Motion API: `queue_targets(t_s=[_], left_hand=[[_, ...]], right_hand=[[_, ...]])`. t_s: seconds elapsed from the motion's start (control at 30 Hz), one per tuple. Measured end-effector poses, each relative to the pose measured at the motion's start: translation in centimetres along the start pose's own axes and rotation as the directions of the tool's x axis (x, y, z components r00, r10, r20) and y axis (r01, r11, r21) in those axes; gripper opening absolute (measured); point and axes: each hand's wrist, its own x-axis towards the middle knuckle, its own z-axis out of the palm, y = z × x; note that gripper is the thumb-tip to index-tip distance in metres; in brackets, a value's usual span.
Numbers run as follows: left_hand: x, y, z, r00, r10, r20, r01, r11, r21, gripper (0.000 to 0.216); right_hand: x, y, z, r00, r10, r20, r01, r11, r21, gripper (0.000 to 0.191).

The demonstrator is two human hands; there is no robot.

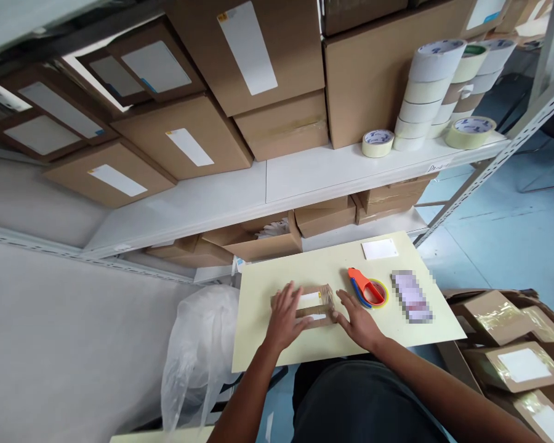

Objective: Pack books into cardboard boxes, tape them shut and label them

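A small taped cardboard box (314, 304) with white labels lies on a pale yellow board (277, 344) in front of me. My left hand (284, 317) rests flat on the box's left end, fingers spread. My right hand (357, 320) presses against its right end, fingers stretched out. An orange tape dispenser (367, 287) with a yellow roll lies just right of my right hand. Beyond it sits a blurred flat object (412, 297), and a white card (379, 249) lies near the board's far edge.
White metal shelving (258, 191) holds many labelled cardboard boxes (189, 141) and stacked tape rolls (436, 92). A clear plastic bag (198, 351) hangs at the left of the board. Several taped boxes (512, 363) are piled at the right on the blue floor.
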Motion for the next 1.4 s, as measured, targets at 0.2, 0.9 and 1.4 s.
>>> queue_targets(t_s=[0.2,0.9,1.4], left_hand=[[-2.9,-2.2,-0.3,0.661,-0.738,0.137,0.721,0.574,-0.387,0.063],[-4.8,-6.9,-3.3,0.522,-0.797,0.303,0.812,0.355,-0.463,0.04],[-9.0,-5.1,0.9,0.328,-0.619,0.714,0.484,-0.538,-0.69,0.052]], right_hand=[[2.3,-0.9,0.8,0.968,0.224,0.113,-0.24,0.957,0.161,0.044],[2.0,5.3,-2.8,0.878,0.478,0.017,-0.406,0.764,-0.501,0.023],[-4.7,1.4,-3.2,0.949,-0.232,-0.215,0.194,0.963,-0.185,0.028]])
